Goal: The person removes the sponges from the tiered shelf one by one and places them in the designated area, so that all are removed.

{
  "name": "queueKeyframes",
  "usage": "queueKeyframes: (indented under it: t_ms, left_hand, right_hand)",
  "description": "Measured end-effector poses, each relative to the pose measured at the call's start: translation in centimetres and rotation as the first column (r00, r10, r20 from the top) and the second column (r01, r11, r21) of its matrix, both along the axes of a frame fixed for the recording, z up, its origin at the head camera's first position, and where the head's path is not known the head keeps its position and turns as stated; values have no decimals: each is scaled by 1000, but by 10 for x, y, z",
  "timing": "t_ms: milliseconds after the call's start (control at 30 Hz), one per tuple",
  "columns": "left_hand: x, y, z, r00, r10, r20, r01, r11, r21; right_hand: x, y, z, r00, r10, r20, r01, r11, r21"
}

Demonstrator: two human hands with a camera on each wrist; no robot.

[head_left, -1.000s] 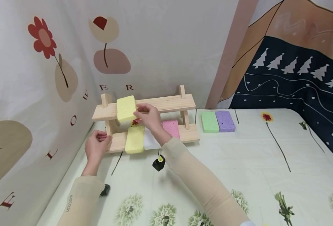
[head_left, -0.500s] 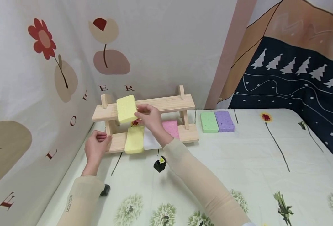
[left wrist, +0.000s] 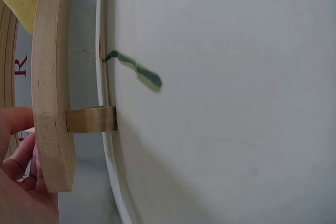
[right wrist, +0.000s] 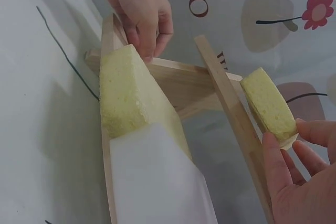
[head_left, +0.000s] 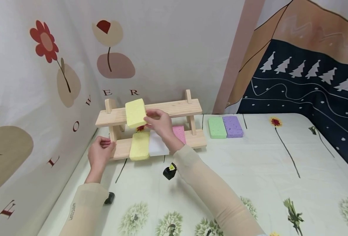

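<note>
A two-tier wooden shelf (head_left: pixel 174 108) stands near the back cloth. My right hand (head_left: pixel 160 124) pinches a yellow sponge (head_left: pixel 135 113) by its right edge at the upper board, thumb and fingers at its end in the right wrist view. Whether the sponge bears on the board I cannot tell. My left hand (head_left: pixel 99 153) grips the shelf's left upright (head_left: pixel 112 133) near the lower board. Side by side on the lower board lie another yellow sponge (head_left: pixel 140 146), a white block (head_left: pixel 157 144) and a pink sponge (head_left: pixel 179 133), the last two partly behind my right hand and wrist.
Right of the shelf, a green sponge (head_left: pixel 217 127) and a purple sponge (head_left: pixel 233 127) lie touching on the flower-printed tablecloth (head_left: pixel 250 164). A printed cloth wall (head_left: pixel 168 49) rises close behind the shelf. Black wrist-camera pieces (head_left: pixel 169 171) sit under my wrists.
My right hand has slid the held yellow sponge a little to the right along the upper board. My left hand keeps its place on the upright. The head view has shifted slightly.
</note>
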State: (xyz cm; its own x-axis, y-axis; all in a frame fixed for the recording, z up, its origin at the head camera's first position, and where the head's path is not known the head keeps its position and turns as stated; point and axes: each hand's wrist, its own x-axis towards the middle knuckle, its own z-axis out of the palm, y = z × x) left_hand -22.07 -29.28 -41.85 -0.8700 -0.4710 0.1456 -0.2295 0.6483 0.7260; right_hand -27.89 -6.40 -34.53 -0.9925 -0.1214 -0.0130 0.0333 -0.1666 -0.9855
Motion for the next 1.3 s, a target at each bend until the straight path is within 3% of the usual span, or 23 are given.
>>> queueKeyframes:
  t_ms: [733,1300]
  left_hand:
    - [-1,0,-2,1000,9,16,-9,1000,-8]
    - [-2,0,-1,1000,7,11,-6,1000,-18]
  right_hand:
    - [8,33,2,999,-18,44,21,997,-80]
    - [10,56,-1,998,-50,26,52,997,-62]
